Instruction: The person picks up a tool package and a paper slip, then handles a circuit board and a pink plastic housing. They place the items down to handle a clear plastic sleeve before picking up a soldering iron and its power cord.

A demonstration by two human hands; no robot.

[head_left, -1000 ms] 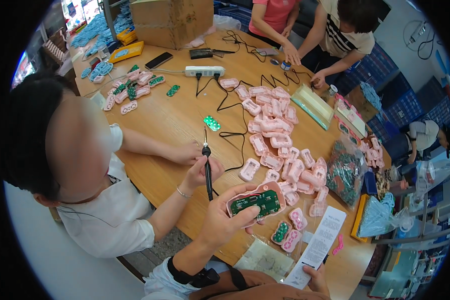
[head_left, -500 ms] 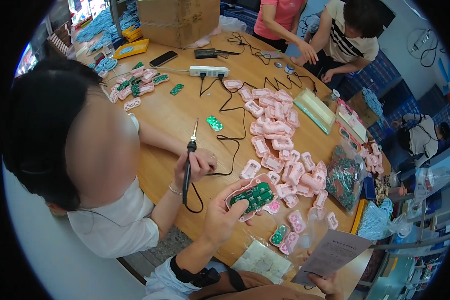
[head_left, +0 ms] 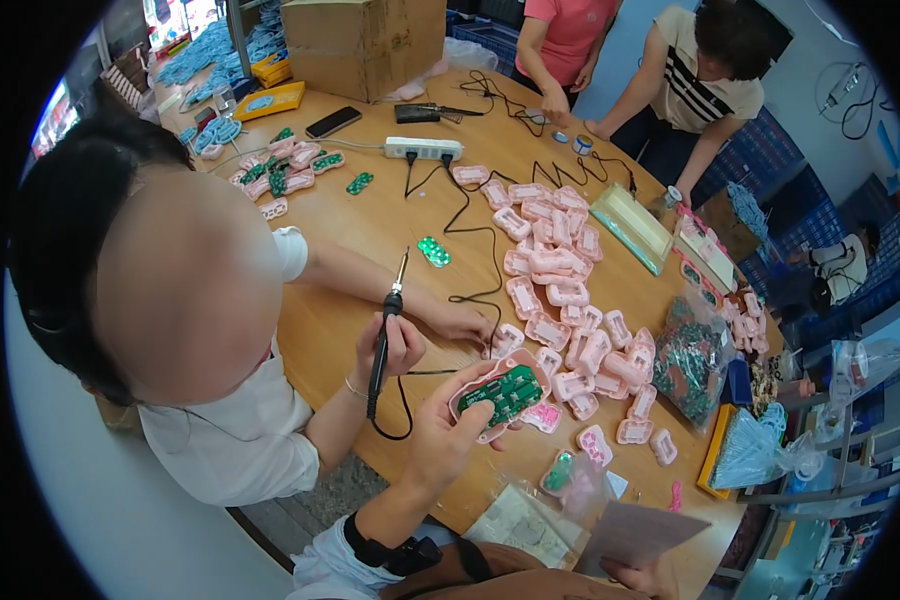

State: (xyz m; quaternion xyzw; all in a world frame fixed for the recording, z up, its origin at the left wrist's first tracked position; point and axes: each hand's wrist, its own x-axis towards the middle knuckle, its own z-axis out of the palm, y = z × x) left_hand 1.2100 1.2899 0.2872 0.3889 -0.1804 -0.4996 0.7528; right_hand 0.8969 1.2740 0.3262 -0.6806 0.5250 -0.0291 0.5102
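My left hand point(head_left: 442, 440) holds a pink plastic shell with a green circuit board point(head_left: 500, 393) in it, tilted up over the table's near edge. A black watch sits on that wrist. My right hand point(head_left: 648, 577) shows only at the bottom edge, gripping a sheet of paper point(head_left: 635, 533). A co-worker sits close on my left; one hand holds a black soldering iron point(head_left: 382, 340) with its tip up, right beside the shell. The other hand point(head_left: 462, 322) rests flat on the table.
A long heap of pink shells point(head_left: 560, 290) runs across the round wooden table point(head_left: 390, 225). A bag of green boards point(head_left: 685, 360), a power strip point(head_left: 423, 149), a cardboard box point(head_left: 362, 42) and a phone point(head_left: 333, 122) also lie there. Two people stand at the far side.
The co-worker's soldering iron has shifted left and closer to my shell. My right hand has pulled the paper down toward the bottom edge. The co-worker's head fills more of the left side.
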